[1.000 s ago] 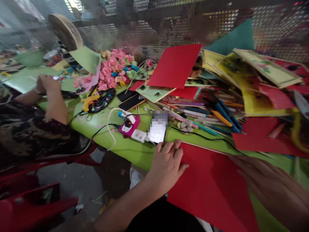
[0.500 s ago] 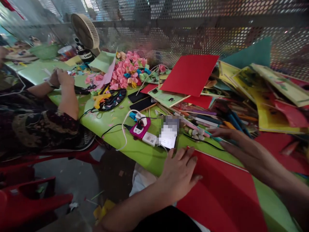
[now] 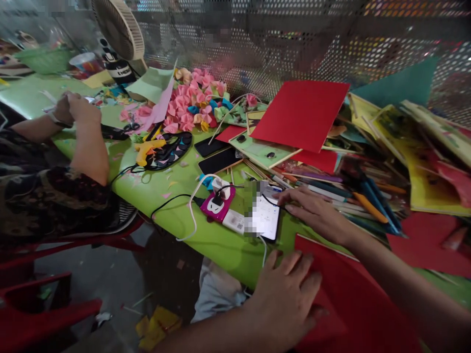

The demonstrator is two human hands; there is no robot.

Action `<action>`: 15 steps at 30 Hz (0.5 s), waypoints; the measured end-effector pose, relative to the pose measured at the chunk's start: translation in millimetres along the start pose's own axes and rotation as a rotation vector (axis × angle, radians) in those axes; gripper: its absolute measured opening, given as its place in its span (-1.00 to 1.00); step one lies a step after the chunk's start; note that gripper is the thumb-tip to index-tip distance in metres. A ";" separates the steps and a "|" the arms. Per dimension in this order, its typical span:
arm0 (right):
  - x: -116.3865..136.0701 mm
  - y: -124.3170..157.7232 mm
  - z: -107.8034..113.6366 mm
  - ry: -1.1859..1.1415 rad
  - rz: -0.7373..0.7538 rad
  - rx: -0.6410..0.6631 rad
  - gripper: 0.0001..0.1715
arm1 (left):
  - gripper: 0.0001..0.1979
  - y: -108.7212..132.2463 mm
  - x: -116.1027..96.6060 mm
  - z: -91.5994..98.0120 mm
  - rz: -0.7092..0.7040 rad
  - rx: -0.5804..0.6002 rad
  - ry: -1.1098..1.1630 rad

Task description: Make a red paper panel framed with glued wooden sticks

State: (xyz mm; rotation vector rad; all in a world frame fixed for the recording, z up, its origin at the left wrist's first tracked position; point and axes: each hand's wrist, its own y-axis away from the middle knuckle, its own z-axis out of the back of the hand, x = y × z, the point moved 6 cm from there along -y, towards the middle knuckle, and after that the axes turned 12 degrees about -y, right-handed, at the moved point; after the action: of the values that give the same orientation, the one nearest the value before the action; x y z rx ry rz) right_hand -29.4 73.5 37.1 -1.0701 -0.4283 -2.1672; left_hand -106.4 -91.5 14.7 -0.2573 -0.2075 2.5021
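Note:
My left hand (image 3: 289,294) lies with its fingers spread on a sheet of red paper (image 3: 353,289) at the table's near edge. My right hand (image 3: 318,213) reaches across above that paper, fingers stretched out, beside the right edge of a lit phone (image 3: 268,215). A thin black cable (image 3: 270,200) crosses the phone's corner and runs under these fingertips; whether they press on it I cannot tell. To the phone's left sits a magenta power strip (image 3: 217,206) with a white plug-in adapter (image 3: 233,220).
Pens and sticks (image 3: 324,189) lie in a heap beyond my right hand, near a blue-handled tool (image 3: 379,196). Another red sheet (image 3: 300,115) tops a pile of craft frames. Pink paper flowers (image 3: 191,100), a yellow glue gun (image 3: 147,149) and another person's hands (image 3: 71,108) are leftward.
My right hand has moved left from the pens to the phone's edge and the black cable. My left hand stays on the red paper. The view has shifted slightly.

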 end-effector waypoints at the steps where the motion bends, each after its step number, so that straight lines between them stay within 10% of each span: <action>1: 0.9 2.3 2.4 -0.010 -0.006 -0.020 -0.69 | -0.52 0.0 0.4 -0.8 -0.003 0.000 0.000; 15: 9.2 106.0 42.2 0.065 -0.123 -0.258 -0.65 | -0.48 4.9 -4.6 3.1 -0.033 0.004 -0.024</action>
State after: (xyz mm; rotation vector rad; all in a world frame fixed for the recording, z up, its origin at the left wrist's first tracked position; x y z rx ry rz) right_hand 64.3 16.5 69.7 -1.1322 -0.1922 -2.4080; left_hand -106.2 -98.4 17.3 -0.2199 -0.2147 2.4735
